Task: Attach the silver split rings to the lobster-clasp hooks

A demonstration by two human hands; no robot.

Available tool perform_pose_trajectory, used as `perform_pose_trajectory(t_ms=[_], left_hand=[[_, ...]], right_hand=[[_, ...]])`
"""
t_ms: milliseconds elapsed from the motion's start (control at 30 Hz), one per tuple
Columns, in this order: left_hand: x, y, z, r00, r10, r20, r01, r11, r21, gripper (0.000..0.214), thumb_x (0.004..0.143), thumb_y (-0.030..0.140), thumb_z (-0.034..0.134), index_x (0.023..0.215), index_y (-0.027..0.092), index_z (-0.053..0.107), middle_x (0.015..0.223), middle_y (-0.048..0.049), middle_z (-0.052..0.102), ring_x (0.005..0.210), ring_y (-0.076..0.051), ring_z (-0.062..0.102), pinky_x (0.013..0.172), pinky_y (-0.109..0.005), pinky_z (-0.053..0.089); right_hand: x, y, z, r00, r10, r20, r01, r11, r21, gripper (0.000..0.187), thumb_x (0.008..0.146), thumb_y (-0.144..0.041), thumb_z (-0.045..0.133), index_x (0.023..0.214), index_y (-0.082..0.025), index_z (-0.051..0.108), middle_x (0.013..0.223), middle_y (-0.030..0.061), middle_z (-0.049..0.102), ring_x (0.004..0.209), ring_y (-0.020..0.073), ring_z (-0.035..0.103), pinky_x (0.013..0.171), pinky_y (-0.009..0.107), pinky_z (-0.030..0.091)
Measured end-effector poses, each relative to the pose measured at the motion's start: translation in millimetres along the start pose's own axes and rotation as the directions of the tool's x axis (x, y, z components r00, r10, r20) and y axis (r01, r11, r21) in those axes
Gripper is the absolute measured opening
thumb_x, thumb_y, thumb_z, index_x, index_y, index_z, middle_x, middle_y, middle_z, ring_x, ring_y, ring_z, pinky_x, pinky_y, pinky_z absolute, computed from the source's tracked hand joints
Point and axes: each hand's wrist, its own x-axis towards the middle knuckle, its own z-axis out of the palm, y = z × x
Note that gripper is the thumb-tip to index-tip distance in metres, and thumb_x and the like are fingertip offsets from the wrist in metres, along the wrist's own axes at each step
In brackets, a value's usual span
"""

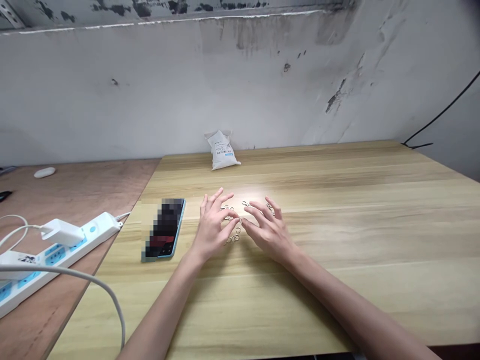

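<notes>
Both of my hands hover low over a scatter of several small metal rings (234, 237) on a light wooden table (337, 240). My left hand (213, 226) has its fingers spread; its thumb and forefinger meet at a tiny ring near the middle. My right hand (267, 227) also has its fingers apart, with its thumb tip touching the same spot. More rings and small clasps (245, 203) lie just beyond the fingertips. Whether either hand truly grips a ring is too small to make out.
A phone (165, 229) lies face up left of my left hand. A small white bag (222, 149) stands by the wall. On the adjoining brown table are a white power strip (56, 245) with a charger (62, 231) plugged in and a cable (93, 285).
</notes>
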Motion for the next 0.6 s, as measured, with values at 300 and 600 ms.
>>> perform_pose_trajectory(t_ms=[300,600], left_hand=[[-1,-4,2.7,0.985,-0.136,0.107,0.151,0.978,-0.142,0.007,0.088,0.028,0.063,0.088,0.024,0.068,0.139,-0.006,0.053,0.143,-0.029,0.031,0.113,-0.057,0.031],[1,-3,-3.2,0.997,0.071,0.043,-0.073,0.996,0.043,0.008,0.087,0.032,0.067,0.089,0.027,0.072,0.138,-0.006,0.054,0.141,-0.031,0.033,0.112,-0.057,0.03]], right_hand=[[1,13,-6,0.997,0.07,-0.028,-0.07,0.997,-0.014,0.011,0.089,-0.014,0.062,0.091,-0.023,0.068,0.111,0.0071,0.069,0.112,0.0219,0.059,0.111,0.05,0.033],[0,12,-5,0.999,0.019,0.044,-0.018,1.0,-0.024,0.013,0.089,-0.016,0.063,0.094,-0.026,0.07,0.117,0.0081,0.066,0.117,0.0222,0.056,0.111,0.049,0.032]])
